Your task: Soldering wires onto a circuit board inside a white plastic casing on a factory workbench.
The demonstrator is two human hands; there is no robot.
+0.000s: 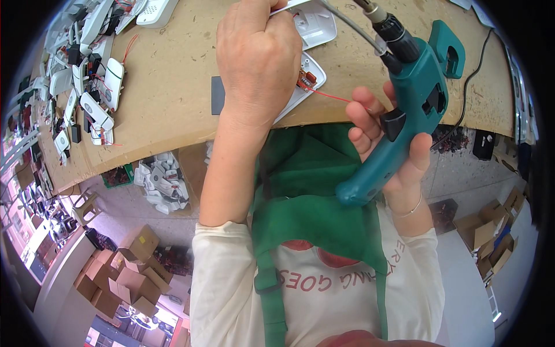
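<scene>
My right hand is wrapped round the handle of a teal soldering gun, which has a black trigger and a metal feed tube bending to its tip. The gun points up and away over the table. My left hand is curled over white plastic casings, and its fingertips are hidden at the top edge. What it pinches cannot be made out. Beside it lies an open white casing with a small orange circuit board. From that board a thin red wire runs to my right fingertips. Behind lies another white shell.
A tan worktable spans the far side. Many white devices with wires are heaped at its left. A dark flat block lies by my left wrist. A black cable trails at right. Below stand a bag of white parts and cardboard boxes.
</scene>
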